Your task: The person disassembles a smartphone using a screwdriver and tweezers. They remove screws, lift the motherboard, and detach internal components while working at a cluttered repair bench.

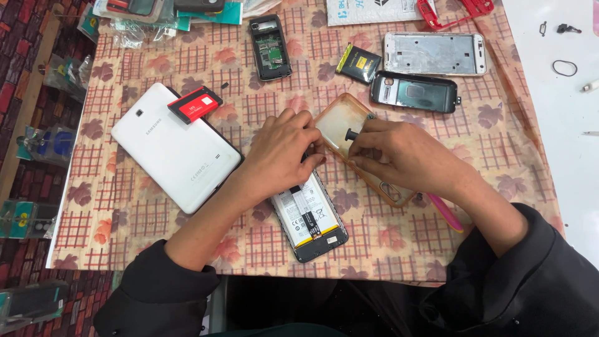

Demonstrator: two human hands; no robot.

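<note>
Opened phone (pixel 310 221) lies under left hand (pixel 281 153), back cover off, battery exposed. Left fingers closed on its top end. Right hand (pixel 399 153) pinches small black tool (pixel 350 133) over clear case (pixel 349 134), just beside. Internals not yet removed; reassembly remains.

Light: bright, even, from overhead.
Shadows: soft, short, under both hands.
Glare: faint sheen on the white tablet (pixel 176 147).
Focus: sharp at centre; slight bending at the edges.
</note>
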